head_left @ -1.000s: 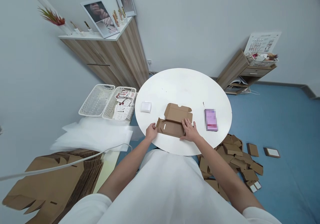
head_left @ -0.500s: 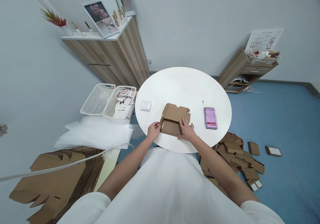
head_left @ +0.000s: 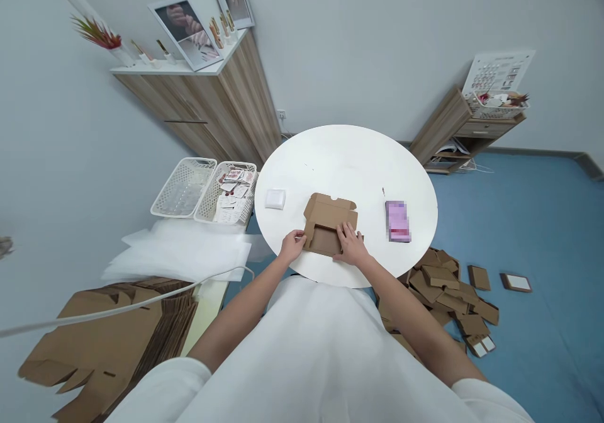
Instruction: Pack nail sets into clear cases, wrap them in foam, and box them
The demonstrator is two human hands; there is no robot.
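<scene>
A partly folded brown cardboard box (head_left: pixel 326 242) lies at the near edge of the round white table (head_left: pixel 349 158), its lid panel (head_left: pixel 333 209) laid back toward the far side. My left hand (head_left: pixel 293 245) pinches the box's left side wall. On the right side wall, my right hand (head_left: pixel 350 244) grips with fingers bent over the flap and the thumb low near the front. Left of the box sits a small stack of clear-white plastic sleeves (head_left: pixel 275 199). To its right lies a pixelated purple stack (head_left: pixel 397 221).
White baskets (head_left: pixel 184 187), one with printed cards (head_left: pixel 233 190), stand left of the table. White foam sheets (head_left: pixel 179 253) and stacked flat cardboard blanks (head_left: pixel 108 341) lie nearer me. A pile of folded boxes (head_left: pixel 443 291) covers the floor at right. A white cable (head_left: pixel 141 306) crosses the left side.
The box's left side flap has been folded inward, and its inside shows less. The lid panel has shifted slightly left. Both hands stay at the box's sides.
</scene>
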